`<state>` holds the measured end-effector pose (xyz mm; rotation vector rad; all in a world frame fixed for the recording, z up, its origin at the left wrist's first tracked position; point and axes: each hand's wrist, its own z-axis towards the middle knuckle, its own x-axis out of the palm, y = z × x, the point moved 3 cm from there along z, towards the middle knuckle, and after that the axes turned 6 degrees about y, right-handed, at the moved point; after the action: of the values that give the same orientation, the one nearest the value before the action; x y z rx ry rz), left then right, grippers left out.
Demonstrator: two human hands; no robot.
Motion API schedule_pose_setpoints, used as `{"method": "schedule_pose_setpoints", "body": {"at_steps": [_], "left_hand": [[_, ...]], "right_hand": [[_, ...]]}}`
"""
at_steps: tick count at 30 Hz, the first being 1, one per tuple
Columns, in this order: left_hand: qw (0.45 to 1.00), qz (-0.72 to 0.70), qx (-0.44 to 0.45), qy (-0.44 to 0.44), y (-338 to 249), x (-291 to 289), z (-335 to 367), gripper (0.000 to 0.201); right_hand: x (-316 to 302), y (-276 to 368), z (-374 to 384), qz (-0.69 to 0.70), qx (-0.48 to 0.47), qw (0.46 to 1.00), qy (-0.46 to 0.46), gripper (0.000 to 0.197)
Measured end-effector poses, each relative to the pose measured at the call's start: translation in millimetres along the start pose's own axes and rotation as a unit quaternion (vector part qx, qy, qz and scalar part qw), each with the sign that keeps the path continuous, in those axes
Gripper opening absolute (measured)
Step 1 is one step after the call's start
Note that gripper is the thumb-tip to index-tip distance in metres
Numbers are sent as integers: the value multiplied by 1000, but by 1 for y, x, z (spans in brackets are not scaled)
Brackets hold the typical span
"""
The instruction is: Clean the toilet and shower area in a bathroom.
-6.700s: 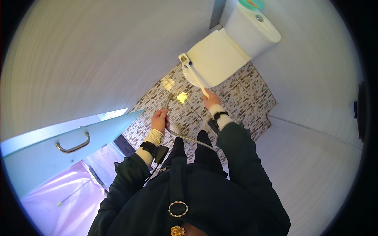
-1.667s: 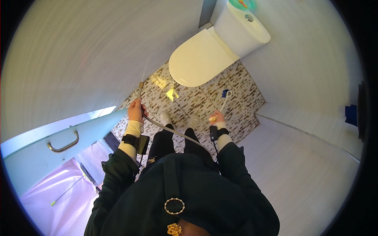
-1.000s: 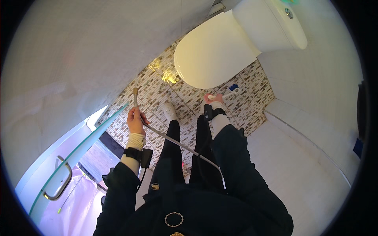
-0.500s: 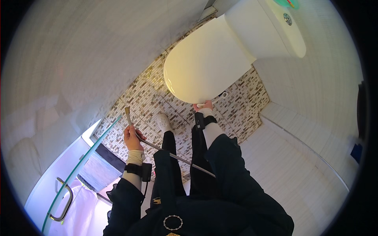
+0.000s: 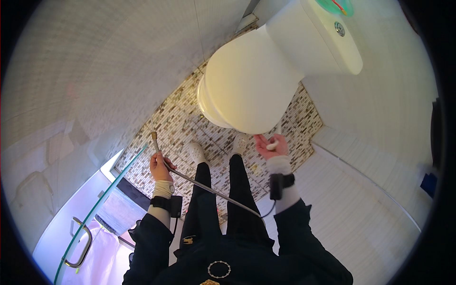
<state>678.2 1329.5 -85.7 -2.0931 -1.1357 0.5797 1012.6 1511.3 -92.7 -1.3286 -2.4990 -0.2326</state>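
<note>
My left hand [image 5: 160, 166] is closed round a flexible metal hose [image 5: 209, 188] near its brass-coloured end fitting [image 5: 154, 135]. The hose slants down across the front of my legs. My right hand [image 5: 272, 145] is curled round a white handle [image 5: 272, 144], and whatever lies at its other end is hidden. The fingertips of that hand are at the front edge of the white toilet lid [image 5: 251, 85]. The lid is tilted up a little, and a white rim [image 5: 204, 102] shows below its left side.
The toilet's tank [image 5: 313, 38] stands at the far right, with a green dish [image 5: 338, 5] on top. A glass door [image 5: 102, 192] with a metal handle [image 5: 85, 244] is at the left. My shoes [image 5: 241, 143] stand on mosaic tiles [image 5: 178, 114], between pale walls.
The toilet lid has tilted up, baring the rim under it. My right hand has moved right and nearer with the white handle. My left hand has hardly moved.
</note>
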Motion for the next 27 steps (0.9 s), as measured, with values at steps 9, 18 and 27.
{"method": "schedule_pose_setpoints", "body": {"at_steps": [9, 18, 27], "left_hand": [[1000, -3, -4, 22, 3, 3, -2, 16], [1000, 3, 0, 31, 4, 13, -8, 16], [1000, 11, 0, 24, 4, 12, -13, 16]], "right_hand": [[69, 115, -89, -33, -176, 977, 113, 13], [119, 223, -66, 4, -349, 920, 177, 27], [119, 227, -39, 19, -353, 915, 192, 23]]}}
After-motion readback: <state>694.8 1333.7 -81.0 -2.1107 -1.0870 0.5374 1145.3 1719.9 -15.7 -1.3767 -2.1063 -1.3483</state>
